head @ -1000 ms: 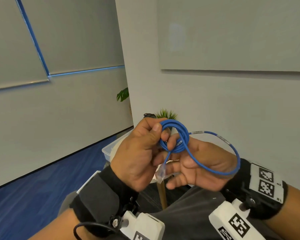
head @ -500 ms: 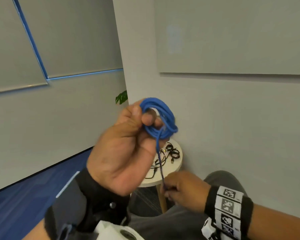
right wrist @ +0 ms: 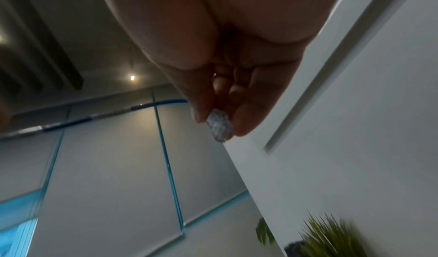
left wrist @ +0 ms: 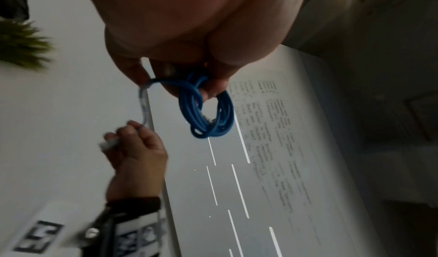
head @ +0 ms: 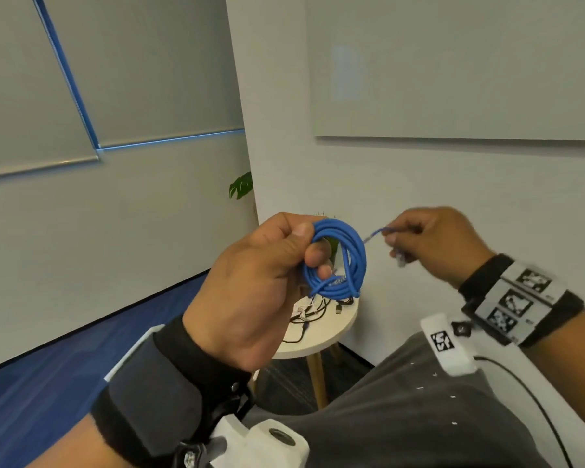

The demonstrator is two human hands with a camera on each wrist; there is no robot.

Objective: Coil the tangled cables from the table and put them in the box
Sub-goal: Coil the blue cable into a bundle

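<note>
My left hand [head: 304, 251] grips a coiled blue cable [head: 350, 261] at chest height, thumb on top and fingers through the loops; the left wrist view shows the coil [left wrist: 208, 111] hanging from the fingertips. My right hand [head: 399, 241] pinches the cable's free end just right of the coil, with the clear plug [head: 401, 260] sticking out below the fingers. In the right wrist view the plug [right wrist: 219, 125] sits between thumb and fingers, and the blue cable [right wrist: 154, 104] runs off to the left. Several black tangled cables [head: 313, 312] lie on the round white table [head: 338, 332] below. No box is in view.
The table stands on wooden legs [head: 318, 380] against a white wall [head: 419, 184], with a small green plant [right wrist: 331, 236] on it. A leafy plant [head: 241, 185] shows behind the wall corner. Blue carpet [head: 48, 383] lies to the left. My grey-trousered lap [head: 402, 417] is at the bottom.
My right hand has risen from below the coil to its right side, carrying the free end up and around. The left hand has lowered slightly with the coil.
</note>
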